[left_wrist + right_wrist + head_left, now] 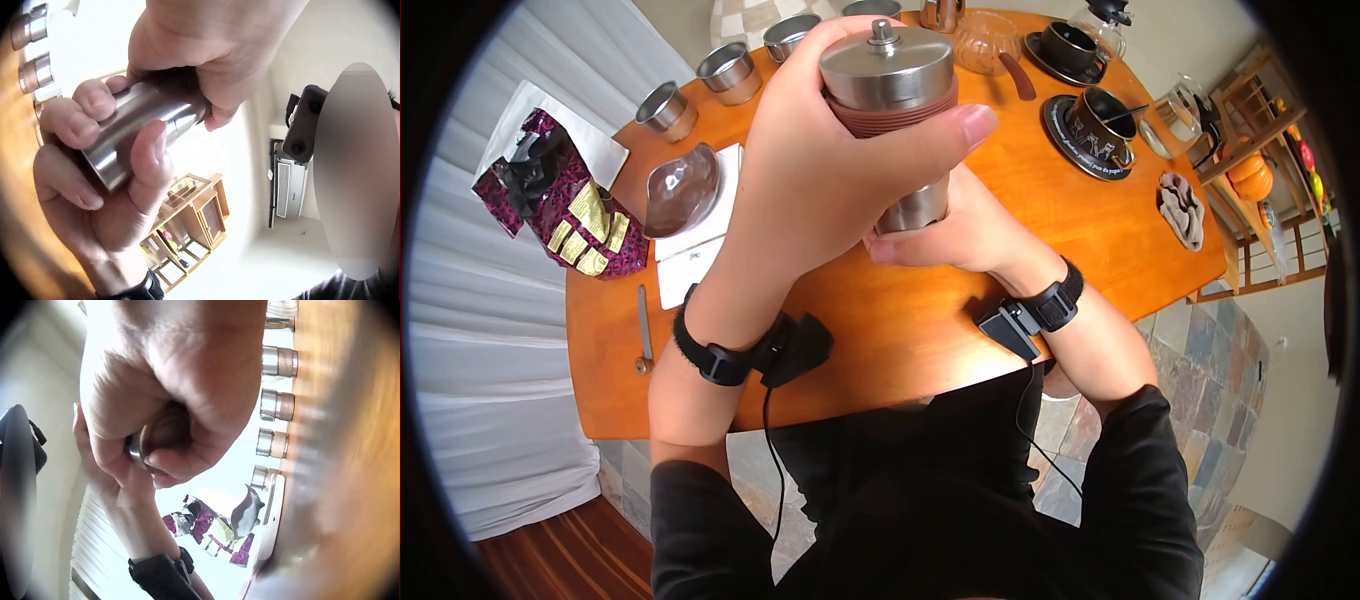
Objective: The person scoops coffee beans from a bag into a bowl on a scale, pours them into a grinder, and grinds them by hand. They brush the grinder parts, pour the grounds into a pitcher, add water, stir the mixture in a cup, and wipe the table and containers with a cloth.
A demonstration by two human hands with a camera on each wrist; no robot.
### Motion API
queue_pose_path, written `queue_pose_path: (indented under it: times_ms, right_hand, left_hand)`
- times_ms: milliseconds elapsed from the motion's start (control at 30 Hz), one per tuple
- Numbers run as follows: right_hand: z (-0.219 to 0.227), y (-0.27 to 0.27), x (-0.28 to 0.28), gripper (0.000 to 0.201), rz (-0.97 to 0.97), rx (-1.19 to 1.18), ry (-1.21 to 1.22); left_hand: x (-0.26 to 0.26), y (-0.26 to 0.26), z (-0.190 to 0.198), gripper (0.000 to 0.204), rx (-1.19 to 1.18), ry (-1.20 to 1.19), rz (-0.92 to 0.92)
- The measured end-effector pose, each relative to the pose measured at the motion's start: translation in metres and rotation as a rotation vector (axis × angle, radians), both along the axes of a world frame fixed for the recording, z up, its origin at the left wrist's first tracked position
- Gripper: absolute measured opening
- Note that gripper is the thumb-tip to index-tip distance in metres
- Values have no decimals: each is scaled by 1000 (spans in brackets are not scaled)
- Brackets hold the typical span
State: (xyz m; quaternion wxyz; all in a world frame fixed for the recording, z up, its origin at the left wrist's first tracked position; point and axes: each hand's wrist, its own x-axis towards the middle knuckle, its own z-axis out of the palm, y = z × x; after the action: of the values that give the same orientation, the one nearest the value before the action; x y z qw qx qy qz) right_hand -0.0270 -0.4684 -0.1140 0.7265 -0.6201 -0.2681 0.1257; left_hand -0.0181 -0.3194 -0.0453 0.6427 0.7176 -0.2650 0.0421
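Note:
A steel cylinder (890,75) with a ribbed brown band and a short bare spindle on its lid stands nearly upright above the table. The left hand (830,170) grips its upper part, thumb lying across near the band. Around the lower steel end curl the fingers of the right hand (960,235). The left wrist view shows the steel body (119,134) between the right hand (106,209) and the left hand (212,40). In the right wrist view, the right hand (175,369) covers most of the cylinder's end (165,428).
At left are a purple bag (590,215), a glossy brown dish (683,190) and a thin metal bar (643,325). Several metal cups line the far left edge. A glass vessel (985,45), two black cups on saucers and a crumpled cloth (1182,212) are farther right.

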Motion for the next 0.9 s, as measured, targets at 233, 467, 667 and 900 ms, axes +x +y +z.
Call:
queue_pose_path:
  times_ms: [233,467,667,900]
  right_hand:
    - [-7,0,3,54,-7,-5,-30]
    - [-13,-2,4,66,42,9,-180]
    - [-16,-3,8,66,62,50,-294]
    - [-17,-1,6,64,35,42,-189]
  left_hand:
    - [1,3,10,46,-187,-9,128]
    - [20,25,14,33,-528,265,-110]
    - [13,20,22,29,-828,441,-55]
    - [23,28,20,22,-944,519,-165]
